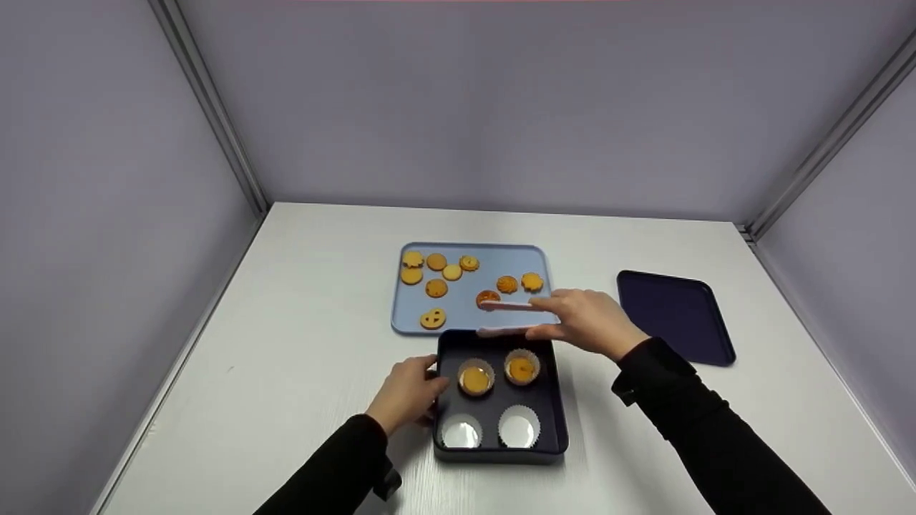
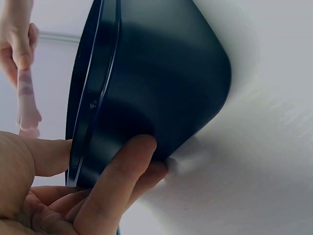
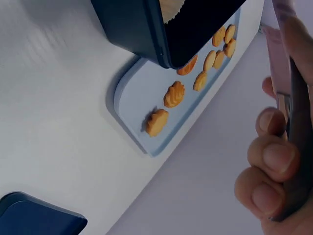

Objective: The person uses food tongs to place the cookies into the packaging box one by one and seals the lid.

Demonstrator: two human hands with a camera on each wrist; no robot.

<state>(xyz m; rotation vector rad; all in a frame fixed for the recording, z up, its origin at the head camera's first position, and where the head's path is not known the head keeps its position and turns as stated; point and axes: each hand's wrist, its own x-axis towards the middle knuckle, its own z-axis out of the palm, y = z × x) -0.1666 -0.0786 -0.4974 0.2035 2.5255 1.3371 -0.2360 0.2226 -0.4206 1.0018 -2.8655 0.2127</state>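
two black cloth sleeves point(image 1: 329, 465) come in from the near edge over the white table point(image 1: 286, 400), whose surface looks faintly streaked. on it sits the box point(image 1: 501, 455), dark navy with smooth, slightly glossy walls, rounded corners and a ridge under the rim. inside, the two nearer paper cups point(image 1: 519, 427) are white and pleated, their bright bottoms showing. the left hand point(image 1: 409, 390) grips the box's left wall, thumb at the rim, fingers against the outside. the two farther cups point(image 1: 476, 363) each hold a golden biscuit point(image 1: 474, 380). past these, the right hand point(image 1: 590, 322) holds the tongs point(image 1: 512, 306), pale pink with a dark handle, their arms spread apart over the box's far rim and the tray. one tip overlaps a round, orange-brown biscuit point(image 1: 486, 295); whether they touch cannot be told. off to the right lies a flat dark lid-like tray point(image 1: 673, 307). beyond the box, the pale blue tray point(image 1: 465, 318), matte and round-cornered, carries biscuits that are round, scalloped or flower-shaped. grey panels point(image 1: 472, 107) stand behind.
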